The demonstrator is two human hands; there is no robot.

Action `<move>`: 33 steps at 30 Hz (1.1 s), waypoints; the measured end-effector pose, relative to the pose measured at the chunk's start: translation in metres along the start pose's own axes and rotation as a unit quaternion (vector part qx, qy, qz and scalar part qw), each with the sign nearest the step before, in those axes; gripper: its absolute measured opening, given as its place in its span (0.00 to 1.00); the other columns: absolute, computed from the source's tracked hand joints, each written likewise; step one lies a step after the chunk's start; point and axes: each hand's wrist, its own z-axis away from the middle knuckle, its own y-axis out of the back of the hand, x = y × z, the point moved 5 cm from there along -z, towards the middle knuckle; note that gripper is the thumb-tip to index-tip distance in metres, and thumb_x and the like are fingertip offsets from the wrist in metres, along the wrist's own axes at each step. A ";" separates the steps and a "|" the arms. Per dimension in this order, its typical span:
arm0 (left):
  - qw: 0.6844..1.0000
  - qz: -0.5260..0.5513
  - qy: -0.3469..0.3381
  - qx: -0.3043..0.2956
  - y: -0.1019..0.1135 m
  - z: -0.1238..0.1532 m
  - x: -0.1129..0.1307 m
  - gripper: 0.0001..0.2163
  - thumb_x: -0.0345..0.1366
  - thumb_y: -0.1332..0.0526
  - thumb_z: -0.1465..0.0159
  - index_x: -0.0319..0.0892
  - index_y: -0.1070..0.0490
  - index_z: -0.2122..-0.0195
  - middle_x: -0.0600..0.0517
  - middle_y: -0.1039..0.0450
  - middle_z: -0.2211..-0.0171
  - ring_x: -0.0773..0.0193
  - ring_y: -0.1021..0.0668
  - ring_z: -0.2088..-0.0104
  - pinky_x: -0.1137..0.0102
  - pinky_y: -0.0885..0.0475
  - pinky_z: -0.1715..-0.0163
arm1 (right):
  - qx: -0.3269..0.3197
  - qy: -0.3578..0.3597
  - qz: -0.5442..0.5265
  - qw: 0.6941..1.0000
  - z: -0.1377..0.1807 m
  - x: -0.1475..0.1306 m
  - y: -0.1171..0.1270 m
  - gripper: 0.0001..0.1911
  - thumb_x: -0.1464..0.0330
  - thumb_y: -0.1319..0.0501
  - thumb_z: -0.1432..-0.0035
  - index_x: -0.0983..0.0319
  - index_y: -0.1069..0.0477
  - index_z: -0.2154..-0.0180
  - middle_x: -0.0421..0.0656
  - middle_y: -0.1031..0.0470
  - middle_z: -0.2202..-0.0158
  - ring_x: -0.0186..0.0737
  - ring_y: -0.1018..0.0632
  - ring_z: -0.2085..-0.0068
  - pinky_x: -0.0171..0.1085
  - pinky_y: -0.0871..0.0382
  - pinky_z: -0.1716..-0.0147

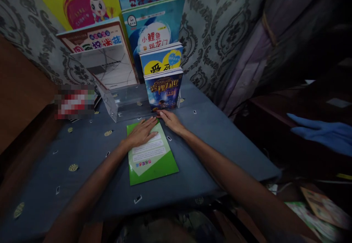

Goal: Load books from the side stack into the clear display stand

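A bench (225,140) with a book rack (123,103) and a green booklet (154,162).
The rack stands at 12 o'clock and the booklet lies flat at centre. The left hand (143,131) rests palm-down on the booklet, grip wide open, clasping nothing. The right hand (172,121), at its 1 o'clock, lies open too, touching the booklet's top corner.
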 end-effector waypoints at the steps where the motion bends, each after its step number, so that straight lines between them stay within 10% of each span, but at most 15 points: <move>1: 1.000 0.000 0.000 0.001 0.000 0.000 0.000 0.31 0.53 0.55 0.26 0.41 0.48 0.29 0.45 0.49 0.28 0.56 0.47 0.27 0.55 0.52 0.29 | 0.000 0.004 0.001 1.000 0.001 -0.002 0.000 0.20 0.60 0.51 0.27 0.59 0.27 0.45 0.47 0.19 0.49 0.44 0.18 0.49 0.46 0.26 0.46; 33: 1.000 -0.004 -0.020 0.003 0.002 -0.005 -0.001 0.30 0.54 0.59 0.26 0.41 0.45 0.30 0.45 0.47 0.29 0.58 0.42 0.29 0.58 0.48 0.29 | 0.001 0.042 0.102 0.994 0.011 -0.021 0.004 0.24 0.58 0.52 0.27 0.61 0.20 0.55 0.47 0.17 0.53 0.46 0.19 0.50 0.44 0.28 0.47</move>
